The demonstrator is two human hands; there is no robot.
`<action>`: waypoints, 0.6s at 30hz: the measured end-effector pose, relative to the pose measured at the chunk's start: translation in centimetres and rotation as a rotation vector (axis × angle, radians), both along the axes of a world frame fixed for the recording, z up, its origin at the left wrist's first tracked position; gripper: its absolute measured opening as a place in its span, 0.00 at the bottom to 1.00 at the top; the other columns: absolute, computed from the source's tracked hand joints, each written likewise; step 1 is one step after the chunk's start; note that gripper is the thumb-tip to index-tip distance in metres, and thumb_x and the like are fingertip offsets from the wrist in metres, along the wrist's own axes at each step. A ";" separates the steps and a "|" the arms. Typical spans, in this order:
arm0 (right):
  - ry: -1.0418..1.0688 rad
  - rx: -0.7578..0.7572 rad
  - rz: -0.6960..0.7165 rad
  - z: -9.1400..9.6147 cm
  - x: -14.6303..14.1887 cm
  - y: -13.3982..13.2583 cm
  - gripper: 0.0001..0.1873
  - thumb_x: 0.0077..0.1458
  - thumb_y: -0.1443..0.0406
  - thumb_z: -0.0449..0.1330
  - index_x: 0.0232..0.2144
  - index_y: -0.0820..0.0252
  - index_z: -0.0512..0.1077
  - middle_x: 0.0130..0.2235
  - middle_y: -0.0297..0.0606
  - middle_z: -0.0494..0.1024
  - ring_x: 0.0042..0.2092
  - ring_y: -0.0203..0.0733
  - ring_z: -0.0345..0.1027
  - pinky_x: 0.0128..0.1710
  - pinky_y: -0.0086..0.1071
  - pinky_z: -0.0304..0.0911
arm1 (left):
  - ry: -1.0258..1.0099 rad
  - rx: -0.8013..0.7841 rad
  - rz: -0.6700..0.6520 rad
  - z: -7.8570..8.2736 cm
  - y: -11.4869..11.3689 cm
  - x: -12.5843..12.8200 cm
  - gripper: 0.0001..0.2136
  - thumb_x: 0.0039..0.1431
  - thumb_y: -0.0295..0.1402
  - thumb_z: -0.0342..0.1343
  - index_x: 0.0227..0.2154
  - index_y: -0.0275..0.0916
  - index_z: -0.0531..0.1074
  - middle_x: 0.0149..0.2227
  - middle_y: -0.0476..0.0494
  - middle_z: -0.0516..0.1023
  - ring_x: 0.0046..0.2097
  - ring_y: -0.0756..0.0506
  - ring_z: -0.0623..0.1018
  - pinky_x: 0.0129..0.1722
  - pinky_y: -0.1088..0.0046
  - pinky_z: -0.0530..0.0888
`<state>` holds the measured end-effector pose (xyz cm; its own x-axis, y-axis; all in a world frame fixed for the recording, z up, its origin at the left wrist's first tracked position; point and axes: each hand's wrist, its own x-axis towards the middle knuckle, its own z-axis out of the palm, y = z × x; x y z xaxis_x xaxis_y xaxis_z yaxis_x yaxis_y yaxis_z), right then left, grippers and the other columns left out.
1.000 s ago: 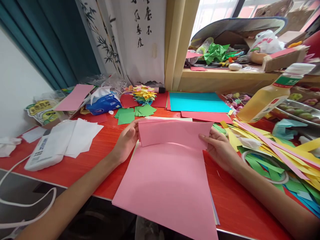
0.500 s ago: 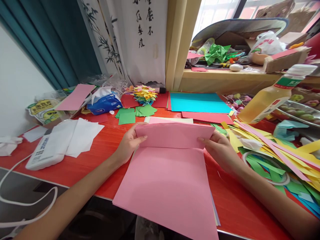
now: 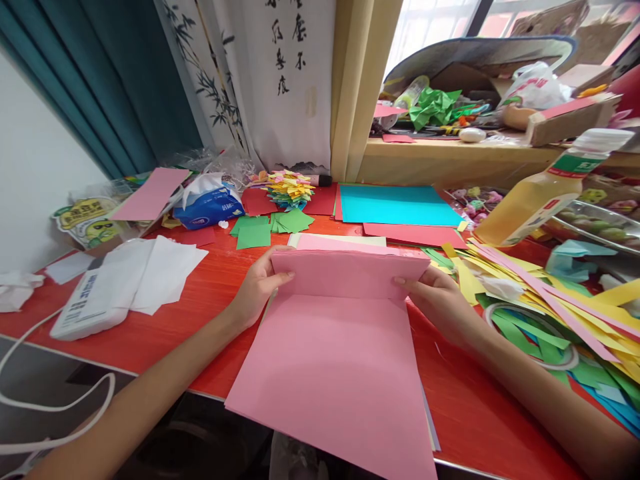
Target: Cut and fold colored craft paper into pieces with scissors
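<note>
My left hand (image 3: 261, 285) pinches the left end of a folded pink paper strip (image 3: 345, 275), thumb in front and fingers behind. The right end of that strip is gripped by my right hand (image 3: 434, 297) in the same way. Below it spreads a large pink sheet (image 3: 330, 373), whose near edge hangs over the table's front; I cannot tell whether the strip is its folded-over top or a separate piece. Pale sheets peek out under its right edge. Behind the strip lie more pink and cream sheets (image 3: 373, 241), partly hidden.
On the red table (image 3: 475, 413), left, are a white device (image 3: 95, 303) with papers and a blue tissue pack (image 3: 209, 207). Green squares (image 3: 253, 233) and blue paper (image 3: 395, 205) lie behind. Right are a tilted bottle (image 3: 533, 200), cut paper strips (image 3: 560, 300) and a tape roll (image 3: 575, 360).
The top edge of the folded pink strip has dipped slightly toward me, and more of the pink sheet behind it shows. Both hands keep their grip in nearly the same place.
</note>
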<state>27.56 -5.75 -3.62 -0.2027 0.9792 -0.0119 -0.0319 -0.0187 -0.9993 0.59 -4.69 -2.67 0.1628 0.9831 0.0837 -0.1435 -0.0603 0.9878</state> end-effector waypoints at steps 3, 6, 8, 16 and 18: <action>0.015 -0.005 0.007 -0.1 0.0 0.0 0.15 0.51 0.62 0.57 0.44 0.49 0.70 0.47 0.35 0.73 0.50 0.48 0.63 0.45 0.41 0.63 | 0.013 0.013 0.006 -0.1 0.0 -0.1 0.11 0.47 0.27 0.56 0.36 0.39 0.67 0.37 0.49 0.74 0.40 0.47 0.72 0.39 0.72 0.67; 0.046 -0.012 0.010 -0.2 0.0 0.0 0.15 0.50 0.63 0.58 0.43 0.49 0.71 0.46 0.34 0.73 0.48 0.47 0.65 0.46 0.42 0.62 | 0.023 -0.004 0.003 -0.2 0.1 -0.2 0.10 0.47 0.27 0.56 0.35 0.39 0.68 0.37 0.49 0.75 0.40 0.46 0.73 0.39 0.72 0.68; 0.058 -0.010 0.014 -0.3 0.0 0.0 0.14 0.51 0.63 0.58 0.42 0.48 0.71 0.46 0.33 0.73 0.47 0.46 0.65 0.46 0.41 0.61 | 0.035 -0.019 0.012 -0.3 0.2 -0.2 0.09 0.47 0.28 0.57 0.34 0.39 0.69 0.37 0.49 0.76 0.40 0.46 0.73 0.40 0.71 0.69; -0.141 0.027 0.000 -0.6 0.4 0.0 0.12 0.52 0.59 0.56 0.39 0.53 0.73 0.38 0.35 0.76 0.38 0.45 0.69 0.36 0.37 0.63 | 0.114 -0.176 -0.040 -0.6 0.7 -0.3 0.14 0.48 0.35 0.59 0.38 0.37 0.69 0.40 0.43 0.77 0.41 0.42 0.75 0.38 0.66 0.71; -0.225 0.067 -0.036 -0.7 0.5 0.1 0.12 0.52 0.58 0.55 0.37 0.55 0.73 0.37 0.35 0.76 0.37 0.45 0.69 0.35 0.36 0.63 | 0.135 -0.173 -0.045 -0.6 0.8 -0.3 0.15 0.48 0.36 0.58 0.38 0.36 0.69 0.39 0.42 0.77 0.39 0.43 0.76 0.37 0.67 0.72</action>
